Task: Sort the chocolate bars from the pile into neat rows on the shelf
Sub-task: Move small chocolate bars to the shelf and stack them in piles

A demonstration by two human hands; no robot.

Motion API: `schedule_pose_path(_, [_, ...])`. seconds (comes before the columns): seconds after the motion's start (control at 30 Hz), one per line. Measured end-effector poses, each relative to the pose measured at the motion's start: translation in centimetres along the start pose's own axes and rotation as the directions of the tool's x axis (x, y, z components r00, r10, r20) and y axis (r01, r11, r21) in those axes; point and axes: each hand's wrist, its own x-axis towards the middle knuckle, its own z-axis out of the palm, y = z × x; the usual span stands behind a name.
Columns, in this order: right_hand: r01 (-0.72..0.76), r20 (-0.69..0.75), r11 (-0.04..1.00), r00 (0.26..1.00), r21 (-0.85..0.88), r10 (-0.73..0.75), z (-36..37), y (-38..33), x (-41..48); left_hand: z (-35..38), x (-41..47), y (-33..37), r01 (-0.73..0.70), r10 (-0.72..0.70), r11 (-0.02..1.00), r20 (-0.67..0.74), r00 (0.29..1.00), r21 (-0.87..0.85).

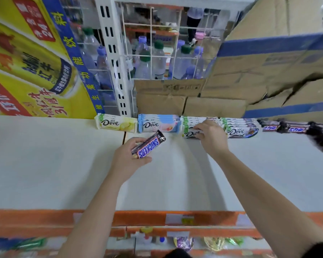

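Note:
My left hand (128, 160) grips a brown Snickers bar (149, 144) above the white shelf (54, 164), its far end pointing toward the back. Along the shelf's back run rows of Dove bars: a yellow one (116, 124), a blue-pink stack (158, 124), a green-white stack (189, 125) and a dark purple-ended stack (241, 127). My right hand (212, 135) rests fingers-down on the front bar of the green-white stack. Dark Snickers bars (287, 127) lie in a line at the far right, ending in a blurred dark heap (321, 138).
Brown cardboard boxes (194, 101) stand behind the Dove rows. A yellow drinks carton (35, 62) leans at the left. A white slotted post (114, 58) and a wire grid with water bottles (157, 58) rise behind. The orange shelf edge (157, 218) runs along the front.

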Motion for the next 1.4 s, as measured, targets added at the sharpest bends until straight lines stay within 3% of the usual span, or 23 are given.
schedule_pose_path(0.37, [0.026,-0.088,0.999,0.996,-0.041,-0.03,0.5,1.2,-0.1,1.4,-1.6,0.8,0.083,-0.071,0.994,-0.147,0.986,0.075])
schedule_pose_path(0.5, [0.078,-0.089,0.997,0.993,-0.022,-0.08,0.7,1.7,-1.1,0.8,-0.8,0.8,-0.006,0.055,0.964,-0.177,0.983,0.267])
schedule_pose_path(0.73, [0.088,-0.093,0.996,0.992,0.027,-0.086,0.2,2.6,-5.0,1.5,0.6,1.5,-0.036,0.043,0.974,-0.026,0.999,0.224])
schedule_pose_path(0.9, [-0.007,-0.098,0.997,0.995,0.073,0.014,-0.8,3.2,-7.5,2.3,1.2,2.1,-0.107,0.0,0.912,0.262,0.965,0.396])
schedule_pose_path(1.07, [-0.083,-0.072,0.996,0.994,0.017,0.084,-2.7,6.5,-9.4,5.4,1.4,3.2,-0.22,0.105,0.893,0.293,0.95,0.392])
schedule_pose_path(1.3, [-0.183,-0.09,0.983,0.979,-0.021,0.181,-6.4,14.2,-11.9,13.6,2.1,5.7,-0.316,0.148,0.853,0.388,0.91,0.416])
schedule_pose_path(1.4, [-0.192,-0.075,0.981,0.978,0.013,0.192,-8.4,18.3,-12.7,18.6,2.2,7.2,-0.274,0.145,0.904,0.368,0.918,0.328])
